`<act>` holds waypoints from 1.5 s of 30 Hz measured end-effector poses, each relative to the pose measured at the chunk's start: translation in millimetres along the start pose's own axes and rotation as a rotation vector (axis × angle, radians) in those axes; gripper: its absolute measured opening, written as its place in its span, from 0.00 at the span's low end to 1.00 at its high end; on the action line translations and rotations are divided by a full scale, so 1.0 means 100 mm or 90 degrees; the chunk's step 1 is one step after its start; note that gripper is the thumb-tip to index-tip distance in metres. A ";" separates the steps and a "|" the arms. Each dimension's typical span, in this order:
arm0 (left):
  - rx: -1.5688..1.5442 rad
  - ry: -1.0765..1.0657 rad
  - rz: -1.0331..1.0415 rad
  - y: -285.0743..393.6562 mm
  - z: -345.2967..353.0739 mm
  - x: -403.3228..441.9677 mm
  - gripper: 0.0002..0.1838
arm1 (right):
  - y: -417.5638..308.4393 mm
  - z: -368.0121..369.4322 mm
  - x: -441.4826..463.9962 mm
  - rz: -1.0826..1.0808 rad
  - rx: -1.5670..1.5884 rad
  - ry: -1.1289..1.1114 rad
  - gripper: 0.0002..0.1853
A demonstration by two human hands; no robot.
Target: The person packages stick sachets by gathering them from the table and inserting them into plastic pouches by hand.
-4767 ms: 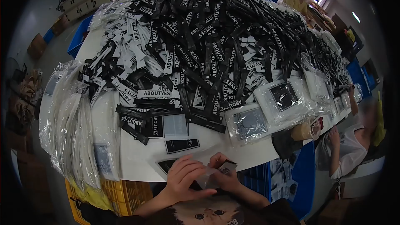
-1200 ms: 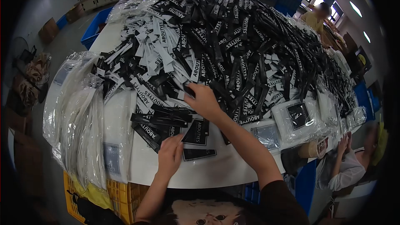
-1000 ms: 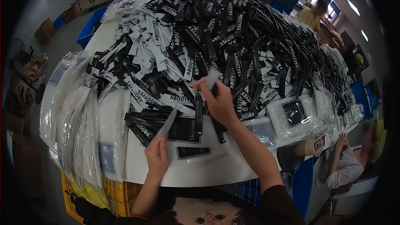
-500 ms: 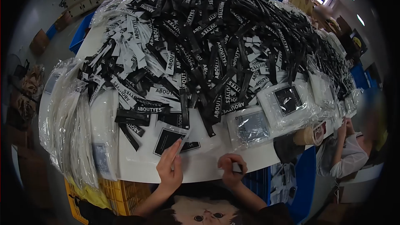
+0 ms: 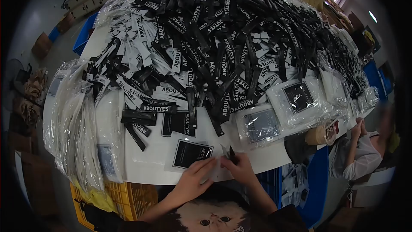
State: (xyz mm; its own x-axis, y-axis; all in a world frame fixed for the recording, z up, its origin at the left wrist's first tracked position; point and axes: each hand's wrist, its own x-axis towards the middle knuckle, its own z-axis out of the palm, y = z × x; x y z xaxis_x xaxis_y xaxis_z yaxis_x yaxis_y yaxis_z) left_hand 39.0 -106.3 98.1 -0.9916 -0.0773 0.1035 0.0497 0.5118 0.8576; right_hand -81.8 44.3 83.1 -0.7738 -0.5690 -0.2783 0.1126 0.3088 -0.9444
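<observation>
A clear flat plastic bag with a black printed label (image 5: 192,154) lies near the table's front edge. My left hand (image 5: 194,179) is at its lower right corner, fingers stretched out and lying flat. Close beside it, my right hand (image 5: 241,170) is closed around a small dark object (image 5: 233,155), its kind unclear. A pale sliver (image 5: 225,149) shows by those fingertips. Just beyond the bag rests another black label panel (image 5: 176,123), partly under black strip packets (image 5: 139,117) printed ABOUTYES.
Black and white packets (image 5: 223,30) heap across the white table (image 5: 146,167). Clear bags stack at left (image 5: 81,124) and right (image 5: 296,103). A drink cup (image 5: 321,134) stands right. Yellow (image 5: 128,202) and blue (image 5: 315,184) crates sit below. A co-worker's hands (image 5: 357,129) are at right.
The labelled bag, tilted up by my left hand before, now lies flat and farther right. My left hand has moved right, and my right hand has moved up and slightly left, closer to it.
</observation>
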 end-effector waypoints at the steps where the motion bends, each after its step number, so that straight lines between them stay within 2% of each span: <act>1: 0.000 0.001 0.000 0.02 -0.04 -0.01 0.32 | 0.03 -0.06 0.01 0.011 0.044 -0.073 0.11; 2: -0.011 -0.006 -0.002 0.04 -0.08 -0.02 0.32 | 0.04 -0.08 0.01 0.023 0.088 -0.145 0.10; 4: -0.022 -0.011 0.000 0.03 -0.12 -0.03 0.32 | -0.10 -0.05 -0.04 0.023 0.018 -0.148 0.08; 6: -0.199 0.027 -0.117 -0.01 -0.12 -0.08 0.29 | -0.19 0.04 -0.06 0.022 -0.053 -0.151 0.06; 7: -0.200 0.029 -0.117 0.01 -0.15 -0.08 0.29 | -0.21 0.11 -0.05 -0.061 -0.096 -0.174 0.07; 9: -0.158 0.090 -0.234 0.08 -0.22 -0.09 0.25 | -0.26 0.34 -0.06 -0.214 -0.126 -0.178 0.14; 10: -0.186 0.169 -0.194 -0.01 -0.15 -0.13 0.19 | -0.32 0.41 -0.06 -0.213 -0.126 -0.178 0.14; 11: -0.186 0.169 -0.193 -0.05 -0.13 -0.17 0.19 | -0.41 0.45 -0.04 -0.199 -0.103 -0.164 0.11; 13: -0.437 0.262 -0.221 -0.04 -0.17 -0.18 0.16 | -0.44 0.47 0.01 -0.190 -0.080 -0.154 0.08; 15: -0.453 0.253 -0.208 -0.03 -0.19 -0.17 0.15 | -0.38 0.43 0.06 -0.156 0.039 -0.230 0.07; 16: -0.471 0.241 -0.198 -0.03 -0.20 -0.17 0.14 | -0.39 0.44 0.06 -0.156 0.038 -0.232 0.07; 18: -0.541 0.227 -0.231 -0.05 -0.23 -0.16 0.15 | -0.39 0.42 0.05 -0.027 0.101 -0.200 0.04; 20: -0.615 0.212 -0.264 -0.10 -0.23 -0.17 0.16 | -0.31 0.40 0.04 -0.062 0.049 -0.214 0.07; 21: -0.558 0.225 -0.231 -0.15 -0.22 -0.17 0.15 | -0.31 0.42 0.04 -0.100 0.004 -0.229 0.11; 22: -0.500 0.238 -0.197 -0.17 -0.21 -0.17 0.15 | -0.33 0.48 0.01 -0.099 0.004 -0.229 0.11; 24: -0.426 0.291 -0.201 -0.04 -0.19 -0.12 0.15 | -0.46 0.66 -0.08 -0.359 -0.192 0.039 0.26; 25: -0.351 0.341 -0.204 0.02 -0.18 -0.09 0.14 | -0.47 0.67 -0.10 -0.408 -0.252 0.019 0.37; 26: -0.348 0.356 -0.181 -0.02 -0.12 -0.06 0.13 | -0.43 0.68 -0.10 -0.409 -0.251 0.021 0.37; 27: -0.347 0.355 -0.181 -0.01 -0.15 -0.06 0.13 | -0.36 0.69 -0.10 -0.417 -0.258 -0.006 0.37; 29: -0.022 0.224 -0.118 0.03 -0.24 -0.06 0.13 | -0.33 0.68 -0.07 -0.426 -0.263 -0.034 0.37; 30: -0.051 0.241 -0.158 0.07 -0.22 -0.06 0.11 | -0.35 0.64 -0.05 -0.416 -0.260 -0.079 0.36; 32: -0.031 0.241 -0.153 0.04 -0.19 -0.09 0.10 | -0.33 0.58 -0.04 -0.402 -0.253 -0.121 0.34; 34: -0.015 0.247 -0.146 -0.02 -0.17 -0.12 0.09 | -0.30 0.52 -0.03 -0.468 -0.235 0.028 0.31; 35: 0.031 0.249 -0.130 -0.08 -0.19 -0.14 0.10 | -0.32 0.51 -0.02 -0.469 -0.238 0.025 0.31; 36: 0.080 0.250 -0.115 -0.07 -0.22 -0.14 0.11 | -0.37 0.53 -0.02 -0.462 -0.185 0.039 0.27; 37: 0.046 0.355 -0.136 -0.02 -0.22 -0.11 0.14 | -0.40 0.55 -0.02 -0.454 -0.129 0.058 0.23; 38: 0.048 0.350 -0.136 0.05 -0.25 -0.06 0.14 | -0.39 0.53 -0.04 -0.452 -0.126 0.061 0.23; 40: 0.175 0.521 0.058 0.21 -0.35 0.03 0.17 | -0.34 0.47 -0.13 -0.209 0.023 -0.082 0.13; 41: 0.140 0.398 0.146 0.09 -0.35 -0.12 0.24 | -0.33 0.46 -0.15 -0.205 0.026 -0.080 0.13; 43: 0.108 0.240 0.238 0.16 -0.37 -0.15 0.33 | -0.34 0.40 -0.19 -0.190 0.217 -0.156 0.07; 44: 0.070 0.194 0.201 0.24 -0.35 -0.09 0.41 | -0.36 0.36 -0.22 -0.189 0.213 -0.157 0.07; 45: 0.068 0.198 0.203 0.23 -0.28 -0.03 0.41 | -0.39 0.31 -0.23 -0.088 0.281 -0.154 0.07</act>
State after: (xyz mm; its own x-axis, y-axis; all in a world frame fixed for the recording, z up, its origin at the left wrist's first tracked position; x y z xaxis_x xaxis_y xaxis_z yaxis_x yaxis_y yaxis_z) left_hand 46.5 -118.2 131.8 -0.8449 -0.1466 0.5144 0.3181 0.6355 0.7036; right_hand -48.8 21.5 121.2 -0.6402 -0.7572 -0.1296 0.3124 -0.1024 -0.9444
